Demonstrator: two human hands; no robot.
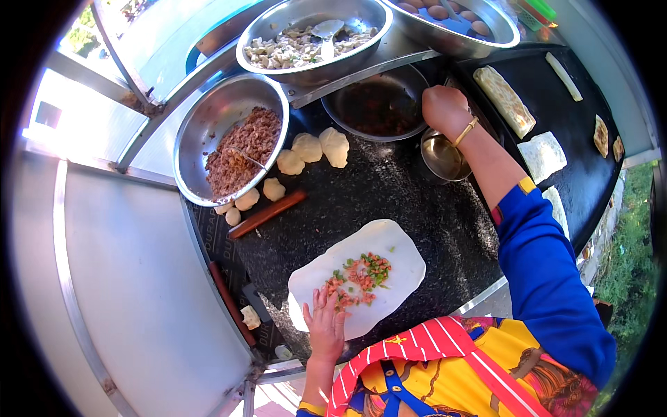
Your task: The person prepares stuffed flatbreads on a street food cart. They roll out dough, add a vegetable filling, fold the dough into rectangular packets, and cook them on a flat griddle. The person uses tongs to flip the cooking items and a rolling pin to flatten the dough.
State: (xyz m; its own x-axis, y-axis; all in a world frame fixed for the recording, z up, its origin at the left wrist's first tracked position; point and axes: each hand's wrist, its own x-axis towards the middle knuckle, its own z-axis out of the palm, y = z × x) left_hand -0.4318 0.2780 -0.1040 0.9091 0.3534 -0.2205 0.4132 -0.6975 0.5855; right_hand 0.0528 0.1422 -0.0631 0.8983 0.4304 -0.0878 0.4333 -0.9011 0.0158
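Observation:
A thin sheet of pale dough (404,271) lies flat on a black speckled worktop. Chopped green and orange-red filling (367,273) is scattered over its middle. My left hand (325,323) rests at the sheet's near left part, fingers apart, fingertips by the filling; nothing shows in it. Farther off, my right hand (445,109) is curled between a steel bowl of dark sauce (378,107) and a small metal pot of yellowish liquid (443,156). Its fingers point away and are hidden, so I cannot see whether it grips anything.
A wooden rolling pin (268,213) lies by several dough balls (307,147) and a steel bowl of minced filling (239,151). Behind stand a bowl of pale diced food (292,49) and a bowl of eggs (482,28). Rolled flatbreads (504,101) lie on the black griddle (583,172) at right.

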